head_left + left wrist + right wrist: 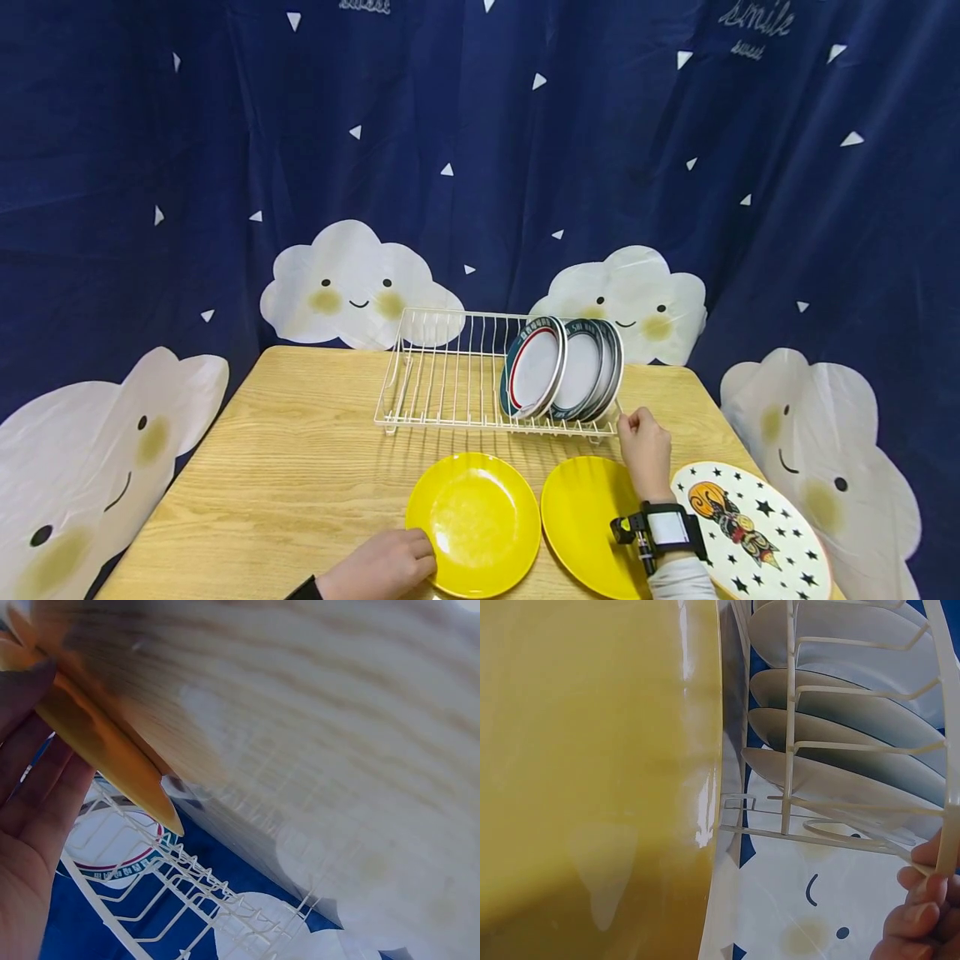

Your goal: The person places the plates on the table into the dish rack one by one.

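A white wire dish rack (pixel 450 421) stands towards the back of the table, with several rimmed plates (pixel 536 367) upright in its right part. My right hand (pixel 647 446) holds the rack's front right corner, and the right wrist view shows the fingers (pixel 922 911) curled at the wire. My left hand (pixel 386 562) grips the left rim of a round yellow plate (pixel 476 525); in the left wrist view, this plate (pixel 120 757) appears edge-on between thumb and fingers. Under my right forearm lies a second yellow plate (pixel 588 517), partly covered.
A white oval plate (pixel 791 521) with stars and a cartoon figure lies at the right table edge, partly behind my right wrist. The wooden table (pixel 285 467) has a dark blue curtain (pixel 480 125) with cloud faces behind it and at both sides.
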### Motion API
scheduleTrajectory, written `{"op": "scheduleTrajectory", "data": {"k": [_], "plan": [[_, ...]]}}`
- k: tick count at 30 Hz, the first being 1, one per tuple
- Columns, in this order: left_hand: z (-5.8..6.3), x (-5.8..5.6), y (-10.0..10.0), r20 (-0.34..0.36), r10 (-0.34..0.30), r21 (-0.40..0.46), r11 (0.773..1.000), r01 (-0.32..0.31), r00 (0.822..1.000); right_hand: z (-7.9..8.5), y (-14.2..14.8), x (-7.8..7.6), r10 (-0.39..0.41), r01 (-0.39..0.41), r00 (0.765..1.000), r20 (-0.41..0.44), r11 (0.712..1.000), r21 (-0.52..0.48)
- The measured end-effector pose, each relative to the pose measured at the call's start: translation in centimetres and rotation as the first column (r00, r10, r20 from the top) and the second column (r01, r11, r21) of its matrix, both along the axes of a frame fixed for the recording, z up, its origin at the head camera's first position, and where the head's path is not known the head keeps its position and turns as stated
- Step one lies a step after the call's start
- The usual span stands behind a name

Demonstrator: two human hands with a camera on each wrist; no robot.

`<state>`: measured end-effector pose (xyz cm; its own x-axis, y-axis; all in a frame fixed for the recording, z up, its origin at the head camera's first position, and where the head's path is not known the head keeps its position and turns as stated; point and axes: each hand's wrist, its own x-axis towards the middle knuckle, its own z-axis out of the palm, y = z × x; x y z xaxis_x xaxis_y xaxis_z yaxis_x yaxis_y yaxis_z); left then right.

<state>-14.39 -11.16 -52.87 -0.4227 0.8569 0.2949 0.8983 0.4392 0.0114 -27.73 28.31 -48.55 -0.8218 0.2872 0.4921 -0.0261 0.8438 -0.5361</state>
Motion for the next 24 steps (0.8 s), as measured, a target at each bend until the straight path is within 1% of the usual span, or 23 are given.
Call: {"op": "scheduleTrajectory", "data": {"k": [2,4,6,7,10,13,16,19,22,24], "plan": [[-0.1,0.0,0.1,-0.029,-0.008,0.009,1.0,0.009,1.0,0.0,-0.1,0.0,0.002,-0.002,1.0,0.0,1.0,-0.002],[-0.2,0.1,0.1,-0.056,-0.002,0.028,1.0,0.004,0.998,0.0,-0.1,0.0,0.001,-0.001,1.0,0.001,1.0,-0.005],[-0.2,0.1,0.0,-0.087,0.015,0.066,0.998,-0.009,0.996,0.0,-0.1,0.1,0.001,-0.001,1.0,0.004,1.0,-0.008],[-0.2,0.1,0.1,-0.116,0.015,0.097,0.995,-0.004,0.993,0.0,-0.1,0.1,0.001,-0.001,1.0,0.005,1.0,-0.009],[-0.2,0.0,0.1,-0.204,0.018,0.183,0.983,0.02,0.979,0.1,-0.1,0.1,0.003,-0.003,1.0,0.012,1.0,-0.013],[0.2,-0.1,0.2,-0.288,0.017,0.236,0.97,0.054,0.958,0.0,-0.1,0.1,0.002,-0.002,1.0,0.017,1.0,-0.016],[0.9,-0.2,0.1,-0.333,0.032,0.262,0.963,0.06,0.942,0.0,-0.1,0.1,-0.001,0.001,1.0,0.02,1.0,-0.02],[1.6,-0.3,0.1,-0.376,0.035,0.297,0.951,0.084,0.926,0.0,-0.2,0.1,-0.002,0.003,1.0,0.023,1.0,-0.023],[2.0,-0.4,0.1,-0.399,0.009,0.336,0.932,0.137,0.917,0.1,-0.2,0.2,0.0,0.0,1.0,0.018,1.0,-0.023],[2.3,-0.4,0.2,-0.41,-0.016,0.365,0.913,0.18,0.912,0.1,-0.1,0.2,0.003,-0.003,1.0,0.012,1.0,-0.021]]}}
